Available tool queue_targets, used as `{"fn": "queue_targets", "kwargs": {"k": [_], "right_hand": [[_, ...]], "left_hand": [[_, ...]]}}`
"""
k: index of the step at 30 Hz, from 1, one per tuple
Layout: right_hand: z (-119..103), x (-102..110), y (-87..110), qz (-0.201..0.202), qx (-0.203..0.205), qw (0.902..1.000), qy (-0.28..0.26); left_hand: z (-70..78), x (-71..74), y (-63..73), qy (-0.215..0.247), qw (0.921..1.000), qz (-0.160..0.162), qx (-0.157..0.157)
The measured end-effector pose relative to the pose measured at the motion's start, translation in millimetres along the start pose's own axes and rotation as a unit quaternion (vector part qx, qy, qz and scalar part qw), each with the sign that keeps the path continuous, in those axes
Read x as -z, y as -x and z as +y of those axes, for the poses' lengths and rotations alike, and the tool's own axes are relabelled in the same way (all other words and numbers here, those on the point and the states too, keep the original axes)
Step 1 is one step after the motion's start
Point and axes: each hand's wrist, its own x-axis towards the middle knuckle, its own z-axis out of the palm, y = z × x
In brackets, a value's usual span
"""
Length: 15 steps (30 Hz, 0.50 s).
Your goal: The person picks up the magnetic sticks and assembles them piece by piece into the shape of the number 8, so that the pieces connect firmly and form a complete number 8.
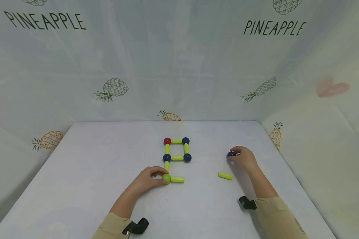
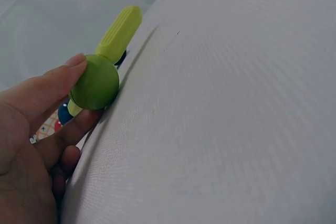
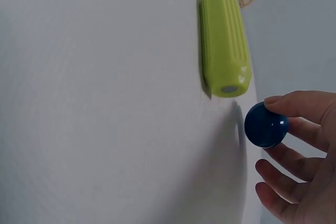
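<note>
My left hand [image 1: 151,177] pinches a green ball [image 2: 95,82] at the near left corner of a figure built from balls and rods. From that ball a yellow-green rod [image 1: 177,179] points right, its far end free. Another rod [image 1: 166,166] runs up to a blue ball [image 1: 166,157]. Beyond it, rods form a square with a red ball [image 1: 167,141] and two more blue balls [image 1: 186,140] at the corners. On the right, my right hand [image 1: 244,158] holds a blue ball [image 3: 266,125] between thumb and fingers. A loose yellow-green rod [image 1: 225,175] lies just nearer than that hand.
The white table [image 1: 107,142] has its far edge against a curtain [image 1: 179,66] printed with pineapples. Black devices [image 1: 247,202] are worn at both wrists, near the beige sleeves [image 1: 278,212].
</note>
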Motion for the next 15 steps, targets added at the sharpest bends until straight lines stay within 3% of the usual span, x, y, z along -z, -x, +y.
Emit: {"fn": "queue_targets", "kwargs": {"k": [15], "right_hand": [[-22.9,-8.3,12.2,-0.013,0.019,0.9993,-0.029]], "left_hand": [[0.2,-0.8,-0.4,0.0,1.0,0.003,0.009]]}}
